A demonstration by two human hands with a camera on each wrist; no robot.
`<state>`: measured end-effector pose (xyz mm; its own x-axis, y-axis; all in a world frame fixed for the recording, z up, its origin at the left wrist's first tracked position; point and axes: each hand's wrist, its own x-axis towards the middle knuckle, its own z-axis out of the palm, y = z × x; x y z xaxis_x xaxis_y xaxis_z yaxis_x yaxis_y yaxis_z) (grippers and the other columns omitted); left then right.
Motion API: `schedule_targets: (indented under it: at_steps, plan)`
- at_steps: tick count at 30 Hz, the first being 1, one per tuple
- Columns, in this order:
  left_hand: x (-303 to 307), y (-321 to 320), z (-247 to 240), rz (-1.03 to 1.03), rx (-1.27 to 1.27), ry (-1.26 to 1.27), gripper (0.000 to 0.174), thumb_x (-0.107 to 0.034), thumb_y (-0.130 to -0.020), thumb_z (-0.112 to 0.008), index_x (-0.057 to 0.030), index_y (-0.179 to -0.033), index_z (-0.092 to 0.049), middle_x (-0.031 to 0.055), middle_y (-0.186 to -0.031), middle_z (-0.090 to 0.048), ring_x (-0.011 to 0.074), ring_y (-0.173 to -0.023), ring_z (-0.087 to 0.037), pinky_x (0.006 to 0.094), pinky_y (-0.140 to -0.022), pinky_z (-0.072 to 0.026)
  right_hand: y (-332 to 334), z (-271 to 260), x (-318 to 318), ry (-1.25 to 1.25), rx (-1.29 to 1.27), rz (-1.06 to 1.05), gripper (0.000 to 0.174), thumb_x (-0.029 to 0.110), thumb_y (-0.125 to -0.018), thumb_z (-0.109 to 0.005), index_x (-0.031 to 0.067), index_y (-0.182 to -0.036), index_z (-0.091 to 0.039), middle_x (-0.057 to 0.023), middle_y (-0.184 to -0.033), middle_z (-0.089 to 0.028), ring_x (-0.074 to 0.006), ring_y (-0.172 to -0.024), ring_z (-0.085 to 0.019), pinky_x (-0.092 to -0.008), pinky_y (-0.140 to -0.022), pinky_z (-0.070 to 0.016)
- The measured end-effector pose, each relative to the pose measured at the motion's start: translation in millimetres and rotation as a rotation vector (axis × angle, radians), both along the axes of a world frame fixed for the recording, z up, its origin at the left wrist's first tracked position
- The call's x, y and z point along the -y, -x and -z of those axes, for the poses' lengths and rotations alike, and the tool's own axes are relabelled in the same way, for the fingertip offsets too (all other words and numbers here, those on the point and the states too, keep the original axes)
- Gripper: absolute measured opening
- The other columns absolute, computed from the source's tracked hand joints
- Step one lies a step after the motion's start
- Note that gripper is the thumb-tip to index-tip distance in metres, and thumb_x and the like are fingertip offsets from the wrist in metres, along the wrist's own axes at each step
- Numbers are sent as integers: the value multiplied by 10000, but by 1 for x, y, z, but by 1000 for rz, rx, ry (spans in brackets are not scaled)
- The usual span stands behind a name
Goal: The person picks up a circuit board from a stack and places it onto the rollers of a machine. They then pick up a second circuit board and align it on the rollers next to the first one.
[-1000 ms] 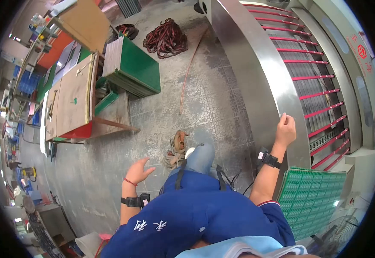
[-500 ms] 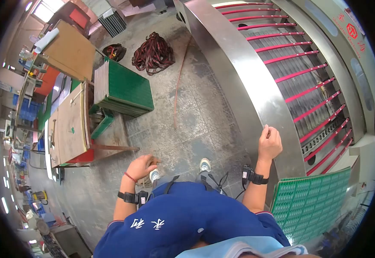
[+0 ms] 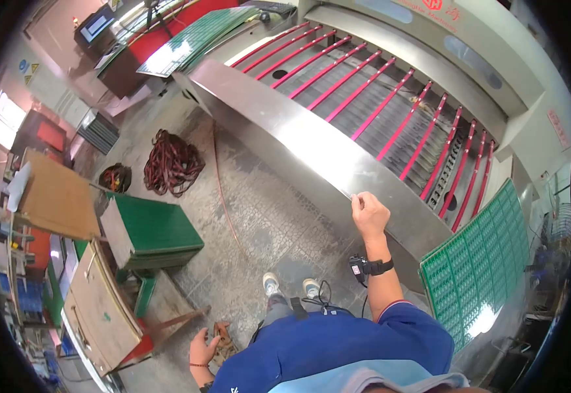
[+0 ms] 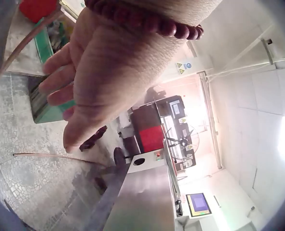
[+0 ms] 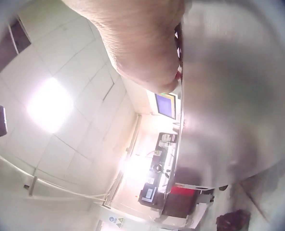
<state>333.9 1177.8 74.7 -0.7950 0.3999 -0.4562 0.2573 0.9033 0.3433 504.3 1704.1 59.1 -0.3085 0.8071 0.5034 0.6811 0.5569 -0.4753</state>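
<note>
My right hand (image 3: 370, 215) is at the front edge of a machine's stainless steel panel (image 3: 311, 150), its fingers loosely curled and no object showing in them. From the right wrist, the hand (image 5: 142, 57) appears right beside the steel surface (image 5: 229, 96), its fingertips hidden. Low on the left in the head view, my left hand (image 3: 202, 348) hangs over the floor with relaxed fingers. The left wrist view shows this hand (image 4: 104, 82) with spread fingers and nothing in the palm.
Red bars (image 3: 370, 98) span the machine's bed. Green perforated panels (image 3: 478, 262) lean at its right end. To the left stand a green-topped stack (image 3: 158, 226) and a wooden cabinet (image 3: 99, 308). A dark red strap heap (image 3: 171, 164) and a thin rod (image 3: 223, 190) lie on the floor.
The head view has swung right, bringing more of the machine into sight. My right hand stays at the panel's edge; my left hand has shifted lower in the picture, its fingers still loose.
</note>
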Motion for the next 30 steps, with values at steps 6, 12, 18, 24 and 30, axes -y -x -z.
schedule_targets:
  at_steps: [6,12,18,24,30]
  plan:
    - [-45,95,21,171,22,-137,542,-334,-744,-695,5,-1145,-560,228,-1060,-608,347,-955,-605,404,-814,-487,7,3,-13,32,-47,144,160,247,-789,-638,116,-715,-585,-48,-671,-622,-273,-605,-611,-367,-535,-468]
    - [-132,232,26,535,-183,-188,550,-365,-757,-677,-25,-1164,-532,222,-1076,-593,370,-988,-571,412,-837,-472,-2,7,-21,-53,-22,418,181,271,-811,-620,120,-716,-589,-67,-672,-623,-277,-611,-615,-385,-540,-470]
    - [-256,291,-2,802,-204,-205,546,-393,-783,-647,-59,-1193,-511,194,-1052,-598,359,-979,-572,418,-820,-477,3,9,-19,-113,33,490,183,247,-821,-611,104,-715,-571,-74,-692,-625,-283,-611,-609,-386,-543,-471]
    - [-369,304,-18,1038,-179,-380,509,-365,-795,-644,-55,-1177,-513,167,-1079,-590,350,-985,-570,411,-816,-479,1,9,-22,-101,19,515,173,233,-820,-613,97,-719,-577,-92,-701,-625,-287,-617,-610,-381,-538,-470]
    - [-468,322,-29,1149,-205,-547,473,-340,-801,-645,-40,-1152,-543,154,-1124,-574,328,-1038,-553,388,-869,-464,5,6,-20,-37,-46,534,147,201,-799,-643,89,-725,-582,-95,-692,-614,-290,-612,-605,-375,-544,-468]
